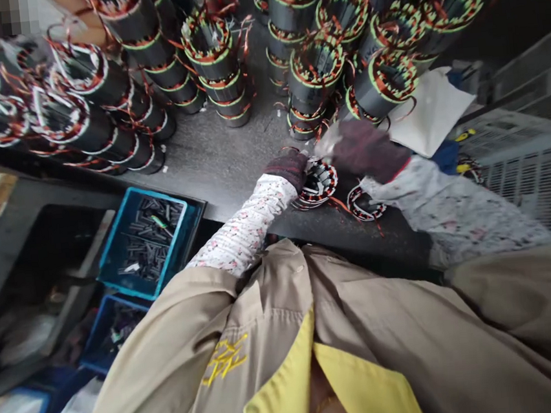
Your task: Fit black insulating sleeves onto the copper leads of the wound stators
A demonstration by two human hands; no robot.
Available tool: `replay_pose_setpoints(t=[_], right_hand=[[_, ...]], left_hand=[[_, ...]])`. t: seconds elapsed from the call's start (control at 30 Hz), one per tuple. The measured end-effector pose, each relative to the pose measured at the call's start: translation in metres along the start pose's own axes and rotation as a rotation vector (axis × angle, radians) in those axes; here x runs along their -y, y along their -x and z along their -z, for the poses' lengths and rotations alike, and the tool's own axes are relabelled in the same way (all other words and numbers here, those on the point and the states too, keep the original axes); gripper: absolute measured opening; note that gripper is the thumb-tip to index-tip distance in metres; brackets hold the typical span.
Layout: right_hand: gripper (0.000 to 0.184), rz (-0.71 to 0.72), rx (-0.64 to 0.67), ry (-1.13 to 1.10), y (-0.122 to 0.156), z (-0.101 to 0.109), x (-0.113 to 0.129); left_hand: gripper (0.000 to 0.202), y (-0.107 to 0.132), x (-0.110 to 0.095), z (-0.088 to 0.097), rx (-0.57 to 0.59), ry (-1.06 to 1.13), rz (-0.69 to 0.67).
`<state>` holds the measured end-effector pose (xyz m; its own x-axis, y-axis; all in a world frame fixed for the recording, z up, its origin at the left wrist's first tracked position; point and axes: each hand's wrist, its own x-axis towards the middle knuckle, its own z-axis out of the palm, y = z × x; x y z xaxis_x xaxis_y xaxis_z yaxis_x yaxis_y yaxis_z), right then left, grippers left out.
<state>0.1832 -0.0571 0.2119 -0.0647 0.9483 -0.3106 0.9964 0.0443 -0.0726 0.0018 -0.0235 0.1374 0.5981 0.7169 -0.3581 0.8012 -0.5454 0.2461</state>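
Observation:
A motor stator [321,184] with white and orange-red windings sits on the dark workbench close to my body. My left hand [287,167], in a dark maroon glove, is closed on the stator's left rim. My right hand [370,148], gloved the same way, is just above and right of the stator. Motion smears it, so its fingers and anything in them cannot be made out. Below the right wrist lies a ring [367,204] of white and black pieces, with orange wire near it.
Stacked stators with green rims [318,69] line the back; white-rimmed ones [59,117] stand at left. A blue bin [185,231] holds small dark strips. At right are a white sheet [434,110], grey crates [535,168] and a yellow-handled tool [466,135].

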Motion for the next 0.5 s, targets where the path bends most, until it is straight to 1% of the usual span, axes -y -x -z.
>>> replay_pose_setpoints(t=[0.03,0.07,0.1,0.13,0.17,0.2,0.27,0.33,0.4,0.5], right_hand=[[0.056,-0.036,-0.038,-0.008,0.000,0.006,-0.003],[0.061,-0.075,-0.057,0.006,-0.002,0.010,-0.005],[0.059,-0.102,-0.046,0.046,-0.003,0.012,-0.004],[0.050,-0.099,-0.015,0.110,-0.006,0.012,-0.002],[0.044,-0.057,0.032,0.191,-0.008,0.010,0.003],[0.042,0.011,0.074,0.269,-0.011,0.007,0.008],[0.037,0.148,0.114,0.378,-0.017,-0.003,0.018],[0.042,0.243,0.143,0.395,-0.022,-0.011,0.024],[0.042,0.249,0.201,0.358,-0.026,-0.014,0.026],[0.026,0.252,0.298,0.236,-0.027,-0.011,0.026]], left_hand=[[0.054,-0.001,0.000,0.000,0.009,0.007,-0.002],[0.053,-0.001,0.000,0.000,0.016,0.017,-0.004],[0.053,-0.002,0.001,-0.001,0.015,0.027,-0.006],[0.053,-0.003,0.001,-0.002,0.010,0.037,-0.007],[0.053,-0.004,0.002,-0.004,0.002,0.044,-0.010],[0.053,-0.005,0.003,-0.006,-0.006,0.046,-0.012],[0.054,-0.007,0.005,-0.010,-0.021,0.046,-0.019],[0.053,-0.006,0.005,-0.012,-0.038,0.053,-0.026],[0.053,-0.005,0.004,-0.012,-0.052,0.069,-0.026],[0.052,-0.005,0.004,-0.012,-0.045,0.109,-0.018]])
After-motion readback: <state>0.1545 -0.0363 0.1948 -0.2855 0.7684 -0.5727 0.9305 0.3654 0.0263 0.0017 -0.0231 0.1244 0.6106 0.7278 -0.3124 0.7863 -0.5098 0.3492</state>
